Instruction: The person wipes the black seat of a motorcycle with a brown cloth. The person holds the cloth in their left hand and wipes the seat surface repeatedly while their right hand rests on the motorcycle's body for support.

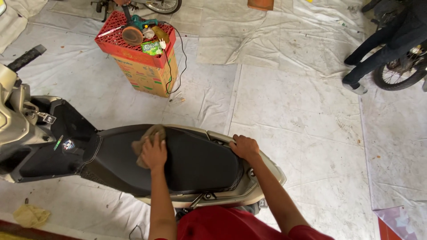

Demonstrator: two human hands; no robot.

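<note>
A scooter lies across the view with a long black seat [195, 162] and a pale body [13, 124]. My left hand [154, 153] presses a tan cloth [149, 135] flat against the front part of the seat. My right hand [244, 147] rests on the seat's rear end, fingers curled over the far edge by the grab rail [221, 137]. Both forearms reach out from my red shirt at the bottom of the view.
A red crate [124, 46] with a power polisher [133, 31] sits on a cardboard box [149, 75] beyond the scooter, its cord hanging down. Another person's dark-trousered legs [378, 49] stand by a wheel [398, 71] at right. A yellow rag [31, 216] lies on the white floor sheeting.
</note>
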